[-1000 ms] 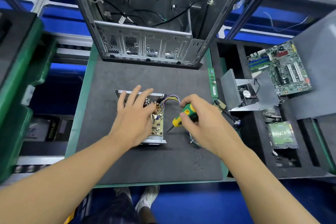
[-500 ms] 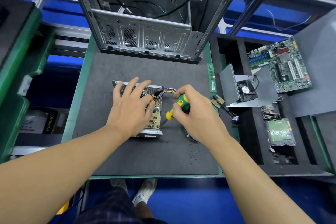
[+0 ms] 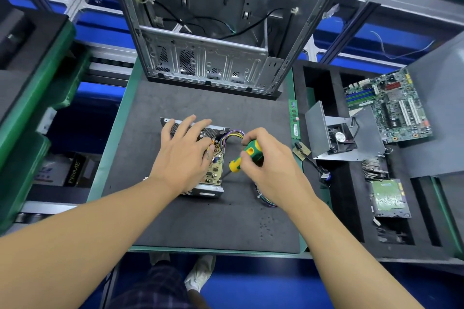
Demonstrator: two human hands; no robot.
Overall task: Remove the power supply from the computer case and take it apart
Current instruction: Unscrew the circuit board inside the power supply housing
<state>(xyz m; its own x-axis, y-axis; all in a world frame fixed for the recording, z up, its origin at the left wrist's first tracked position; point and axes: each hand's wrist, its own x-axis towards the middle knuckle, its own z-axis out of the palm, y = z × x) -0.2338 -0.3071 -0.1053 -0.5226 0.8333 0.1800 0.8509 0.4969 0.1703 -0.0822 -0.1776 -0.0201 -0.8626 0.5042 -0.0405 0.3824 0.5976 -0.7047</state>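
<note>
The power supply (image 3: pixel 213 184) lay mid-mat (image 3: pixel 200 223), at 6 o'clock from the upright computer case (image 3: pixel 208 65). Its cover was off: a tan circuit board sat in a silver tray with a perforated wall, and coloured wires (image 3: pixel 234 133) left its 1 o'clock corner. My left hand (image 3: pixel 183 158) pressed on it, fingers spread flat. My right hand (image 3: pixel 272 168) gripped the green-and-yellow screwdriver (image 3: pixel 247 155), its tip pointing to 8 o'clock at the board's edge.

Two hands in shot: one left hand (image 3: pixel 183 158), one right hand (image 3: pixel 271 170). One screwdriver (image 3: pixel 247 155), one power supply (image 3: pixel 213 173), one computer case (image 3: pixel 208 68), all on a single dark mat (image 3: pixel 200 228). Over on the right: one motherboard (image 3: pixel 389 105), one fan (image 3: pixel 340 137), one hard drive (image 3: pixel 388 197), one memory stick (image 3: pixel 295 120).
</note>
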